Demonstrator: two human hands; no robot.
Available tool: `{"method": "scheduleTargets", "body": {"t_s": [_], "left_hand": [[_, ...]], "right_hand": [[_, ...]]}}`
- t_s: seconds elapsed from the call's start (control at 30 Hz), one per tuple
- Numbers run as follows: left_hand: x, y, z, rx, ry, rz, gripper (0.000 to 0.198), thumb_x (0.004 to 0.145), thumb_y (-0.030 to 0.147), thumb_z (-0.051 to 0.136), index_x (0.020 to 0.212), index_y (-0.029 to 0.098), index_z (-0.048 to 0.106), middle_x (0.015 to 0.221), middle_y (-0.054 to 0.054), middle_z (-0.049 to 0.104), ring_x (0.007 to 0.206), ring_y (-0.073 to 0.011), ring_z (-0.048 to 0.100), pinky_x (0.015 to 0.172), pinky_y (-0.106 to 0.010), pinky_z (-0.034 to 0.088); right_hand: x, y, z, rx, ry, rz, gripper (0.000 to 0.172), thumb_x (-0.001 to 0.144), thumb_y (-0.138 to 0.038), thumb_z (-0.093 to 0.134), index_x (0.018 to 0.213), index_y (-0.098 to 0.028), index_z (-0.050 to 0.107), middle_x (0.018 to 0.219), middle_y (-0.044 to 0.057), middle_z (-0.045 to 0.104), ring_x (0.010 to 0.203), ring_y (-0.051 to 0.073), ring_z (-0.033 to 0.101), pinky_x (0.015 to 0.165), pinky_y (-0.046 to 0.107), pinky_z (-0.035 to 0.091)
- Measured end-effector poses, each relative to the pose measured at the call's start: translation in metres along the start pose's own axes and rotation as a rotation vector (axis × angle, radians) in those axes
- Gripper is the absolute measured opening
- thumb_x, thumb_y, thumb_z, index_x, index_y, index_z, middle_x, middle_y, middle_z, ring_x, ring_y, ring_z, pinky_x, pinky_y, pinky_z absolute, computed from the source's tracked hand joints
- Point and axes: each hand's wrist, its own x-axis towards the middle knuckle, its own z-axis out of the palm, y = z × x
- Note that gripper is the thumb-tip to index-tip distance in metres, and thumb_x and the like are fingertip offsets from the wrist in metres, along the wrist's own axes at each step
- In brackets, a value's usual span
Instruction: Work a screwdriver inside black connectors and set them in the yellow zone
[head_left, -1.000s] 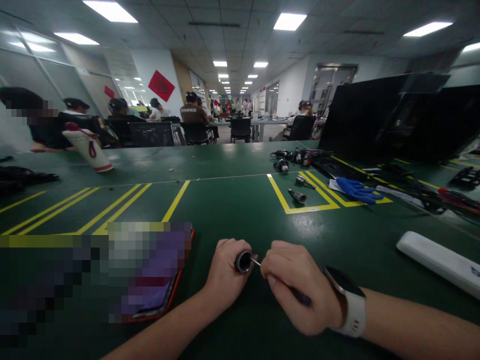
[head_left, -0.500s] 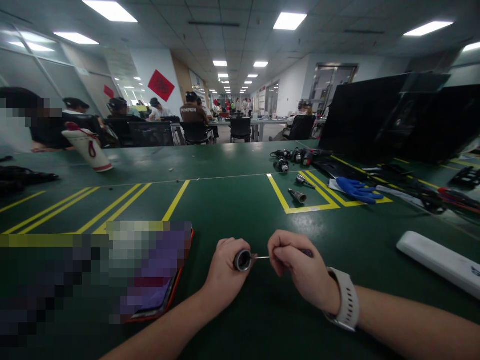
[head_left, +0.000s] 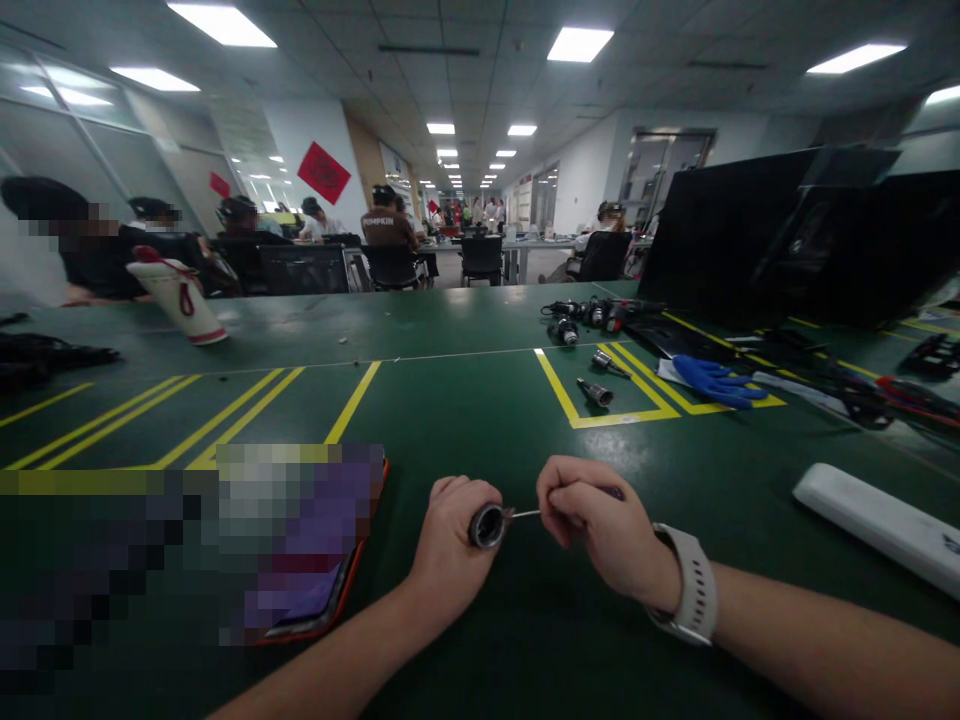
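My left hand (head_left: 450,540) is closed around a small dark metal cylinder (head_left: 487,525), its open round end facing right. My right hand (head_left: 592,520) pinches a thin screwdriver (head_left: 525,514) whose metal tip reaches into the cylinder's opening. The tool's dark handle (head_left: 611,493) shows just past my knuckles. A pale watch (head_left: 686,595) is on my right wrist. Both hands hover low over the green table (head_left: 480,400) near its front edge.
A phone in a red case (head_left: 315,590) lies left of my hands. A white bar (head_left: 877,520) lies at the right. Small metal parts (head_left: 596,392), a blue glove (head_left: 716,380) and cables sit farther back right. A white bottle (head_left: 180,300) stands back left; people sit beyond.
My right hand has turned over and lifted, bringing the screwdriver from a downward slant to nearly level with its tip at the cylinder. The left hand has barely moved.
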Motion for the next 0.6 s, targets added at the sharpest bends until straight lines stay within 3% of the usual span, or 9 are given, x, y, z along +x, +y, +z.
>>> {"method": "scheduleTargets", "body": {"t_s": [0.23,0.6], "left_hand": [[0.0014,0.001,-0.0016,-0.11,0.017,-0.033,0.017,0.074,0.019,0.058,0.059,0.02,0.05,0.057,0.004,0.052,0.058,-0.0144,0.049,0.064,-0.029,0.038],[0.0008,-0.0013,-0.0013,-0.329,0.033,-0.175,0.014,0.071,0.02,0.063,0.062,0.019,0.052,0.062,0.003,0.052,0.059,-0.0129,0.049,0.054,-0.023,0.039]], "right_hand": [[0.0022,-0.0011,0.0031,0.204,0.106,0.153,0.012,0.063,-0.017,0.045,0.053,-0.016,0.052,0.038,-0.005,0.042,0.035,0.007,0.034,0.036,0.019,0.02],[-0.0041,0.0064,-0.0037,0.127,0.026,-0.063,0.016,0.07,-0.013,0.044,0.06,-0.016,0.056,0.048,-0.003,0.048,0.043,0.008,0.04,0.041,0.021,0.028]]}}
